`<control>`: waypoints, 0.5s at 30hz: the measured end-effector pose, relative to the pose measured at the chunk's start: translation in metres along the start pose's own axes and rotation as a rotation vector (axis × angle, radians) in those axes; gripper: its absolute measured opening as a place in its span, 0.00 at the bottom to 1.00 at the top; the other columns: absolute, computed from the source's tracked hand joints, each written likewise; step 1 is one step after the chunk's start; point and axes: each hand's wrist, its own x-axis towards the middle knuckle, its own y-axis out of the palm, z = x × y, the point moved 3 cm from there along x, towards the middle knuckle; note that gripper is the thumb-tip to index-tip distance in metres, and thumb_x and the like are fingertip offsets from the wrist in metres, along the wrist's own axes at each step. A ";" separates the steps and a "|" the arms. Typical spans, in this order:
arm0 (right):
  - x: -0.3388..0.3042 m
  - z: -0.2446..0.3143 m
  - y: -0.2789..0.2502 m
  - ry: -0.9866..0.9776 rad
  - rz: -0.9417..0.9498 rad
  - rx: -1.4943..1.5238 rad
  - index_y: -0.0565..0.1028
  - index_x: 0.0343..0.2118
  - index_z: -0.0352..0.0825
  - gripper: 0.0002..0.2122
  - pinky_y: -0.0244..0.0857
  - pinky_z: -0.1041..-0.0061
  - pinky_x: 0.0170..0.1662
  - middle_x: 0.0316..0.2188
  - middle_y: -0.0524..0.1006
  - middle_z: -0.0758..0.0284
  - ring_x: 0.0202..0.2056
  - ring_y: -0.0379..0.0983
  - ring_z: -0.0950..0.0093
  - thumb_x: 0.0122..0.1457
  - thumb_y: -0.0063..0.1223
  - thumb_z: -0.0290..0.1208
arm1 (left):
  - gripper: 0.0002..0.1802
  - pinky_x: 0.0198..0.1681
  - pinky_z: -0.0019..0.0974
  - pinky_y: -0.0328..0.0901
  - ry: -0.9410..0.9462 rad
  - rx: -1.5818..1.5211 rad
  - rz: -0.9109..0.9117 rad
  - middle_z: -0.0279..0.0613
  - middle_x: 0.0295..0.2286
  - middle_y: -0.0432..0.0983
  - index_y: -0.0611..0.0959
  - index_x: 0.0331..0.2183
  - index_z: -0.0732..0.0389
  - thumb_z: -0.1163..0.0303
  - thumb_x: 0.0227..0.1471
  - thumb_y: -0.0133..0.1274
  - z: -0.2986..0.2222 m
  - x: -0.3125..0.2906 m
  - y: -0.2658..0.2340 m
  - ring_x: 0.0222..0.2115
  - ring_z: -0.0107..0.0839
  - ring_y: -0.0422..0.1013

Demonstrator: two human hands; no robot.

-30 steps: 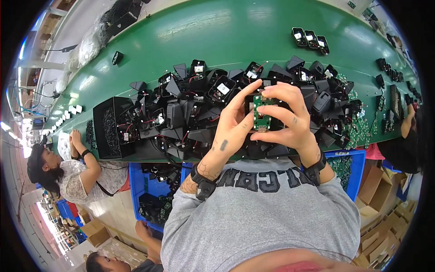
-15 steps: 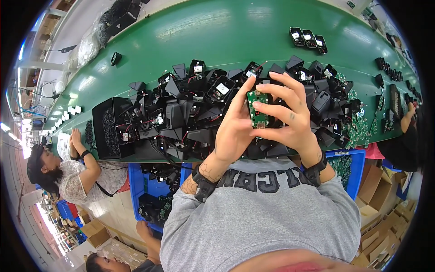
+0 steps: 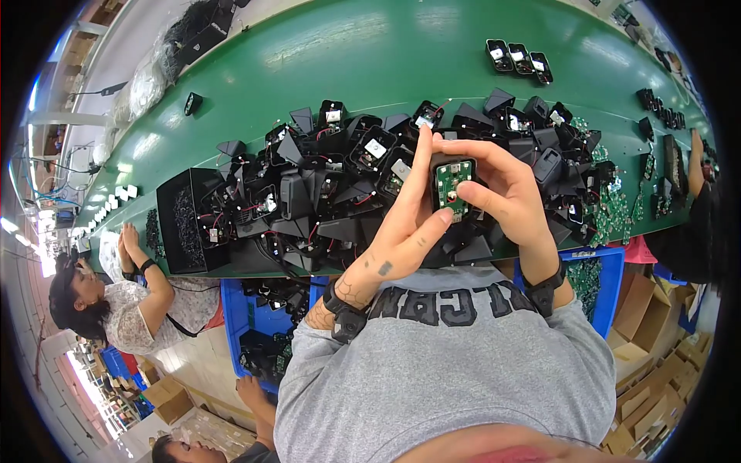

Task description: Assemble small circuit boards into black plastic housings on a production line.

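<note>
Between my hands is a small black plastic housing with a green circuit board lying in its open face. My left hand grips the housing along its left side, its thumb at the board's lower edge. Around the right side my right hand is closed, its thumb resting on the board and its index finger along the top. The housing's underside is hidden by my fingers. Beneath and beyond my hands lies a heap of black housings, many with red wires and white parts inside.
Loose green circuit boards are piled right of the heap. Three open housings stand in a row farther back on the green table. A black box holds small dark parts. Blue bins flank me; co-workers sit at left.
The circuit board, held up in my fingers before, now sits in the black housing. My right thumb has moved onto the board, and my left thumb now shows at its lower edge.
</note>
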 end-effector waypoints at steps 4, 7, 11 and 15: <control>-0.002 0.005 0.004 -0.015 0.015 -0.127 0.68 0.53 0.25 0.20 0.59 0.71 0.57 0.53 0.69 0.58 0.53 0.67 0.71 0.55 0.51 0.19 | 0.46 0.63 0.36 0.38 0.022 0.046 0.029 0.48 0.63 0.35 0.30 0.62 0.64 0.84 0.50 0.38 0.002 -0.001 -0.001 0.64 0.35 0.39; -0.002 0.005 0.006 -0.017 -0.024 -0.034 0.68 0.53 0.25 0.20 0.61 0.72 0.56 0.53 0.70 0.58 0.52 0.68 0.71 0.55 0.51 0.19 | 0.47 0.63 0.35 0.39 -0.006 0.114 -0.014 0.48 0.63 0.37 0.30 0.63 0.62 0.85 0.50 0.39 0.003 0.000 0.000 0.63 0.35 0.40; -0.003 -0.002 0.004 -0.071 -0.068 -0.005 0.68 0.53 0.24 0.20 0.61 0.71 0.55 0.51 0.70 0.57 0.52 0.68 0.70 0.55 0.50 0.19 | 0.48 0.59 0.33 0.48 -0.014 0.210 -0.033 0.48 0.60 0.48 0.32 0.63 0.59 0.84 0.51 0.42 -0.003 0.001 0.004 0.59 0.36 0.52; -0.005 -0.014 0.004 -0.081 -0.135 0.082 0.69 0.53 0.27 0.20 0.62 0.73 0.55 0.51 0.71 0.60 0.52 0.67 0.72 0.55 0.50 0.16 | 0.47 0.54 0.30 0.58 -0.168 0.333 -0.137 0.47 0.55 0.59 0.40 0.64 0.57 0.84 0.52 0.47 -0.003 0.000 0.000 0.52 0.32 0.62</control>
